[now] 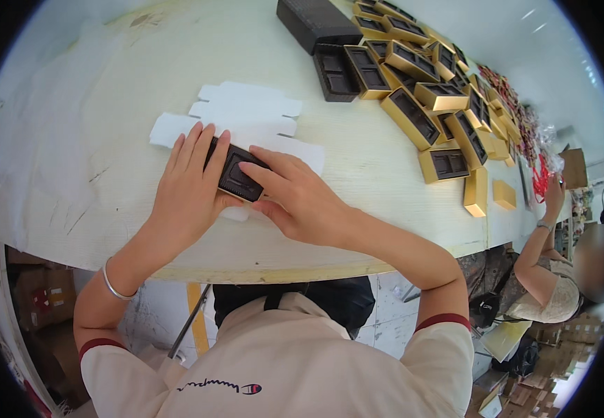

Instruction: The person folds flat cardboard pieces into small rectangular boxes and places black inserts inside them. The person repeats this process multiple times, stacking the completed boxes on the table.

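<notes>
A small black insert tray [236, 174] with moulded recesses lies on a flat white die-cut cardboard blank [246, 111] spread on the pale table. My left hand [189, 188] rests over the tray's left end, fingers stretched along it. From the right, my right hand [293, 195] presses on the tray, index finger across its top and thumb at its near edge. Both hands hide part of the tray and the blank beneath it.
A heap of gold boxes with black insert trays [420, 83] fills the table's far right, with a long black box [316, 22] behind it. The table's front edge [260, 270] runs just under my wrists. Another person [560, 279] sits at the right, one hand raised.
</notes>
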The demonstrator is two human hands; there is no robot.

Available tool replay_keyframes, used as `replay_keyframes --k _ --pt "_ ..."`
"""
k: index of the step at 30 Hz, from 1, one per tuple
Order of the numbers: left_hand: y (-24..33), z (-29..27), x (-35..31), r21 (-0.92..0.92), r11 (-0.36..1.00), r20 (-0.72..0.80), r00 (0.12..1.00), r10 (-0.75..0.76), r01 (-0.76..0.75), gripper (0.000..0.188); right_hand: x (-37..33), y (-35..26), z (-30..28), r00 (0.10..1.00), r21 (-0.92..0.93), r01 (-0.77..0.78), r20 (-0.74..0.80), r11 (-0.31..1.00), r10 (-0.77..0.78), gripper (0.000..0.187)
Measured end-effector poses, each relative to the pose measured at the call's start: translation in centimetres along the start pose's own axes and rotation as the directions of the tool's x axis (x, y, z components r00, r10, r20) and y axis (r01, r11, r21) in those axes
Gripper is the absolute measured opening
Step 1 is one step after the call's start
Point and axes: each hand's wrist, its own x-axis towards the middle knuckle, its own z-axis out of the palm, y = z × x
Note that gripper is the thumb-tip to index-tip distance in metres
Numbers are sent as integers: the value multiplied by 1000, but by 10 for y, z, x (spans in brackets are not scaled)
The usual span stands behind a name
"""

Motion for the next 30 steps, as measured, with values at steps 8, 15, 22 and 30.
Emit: replay_keyframes --k 8,15,22,30 --pt "24 4 0 -38 997 -8 997 -71 71 82 -15 11 -11 997 -30 -45 57 999 46 66" --pt "4 -40 -7 -416 902 -2 992 -125 113 76 -24 23 -76 987 -62 -132 -102 989 126 60" --pt "-12 -27 -20 -307 951 194 976 94 -31 75 -50 118 -278 835 -794 -534 -440 291 332 60" --pt "-5 -41 -6 -358 930 307 951 36 80 53 -5 8 -72 978 -318 36 207 947 33 53"
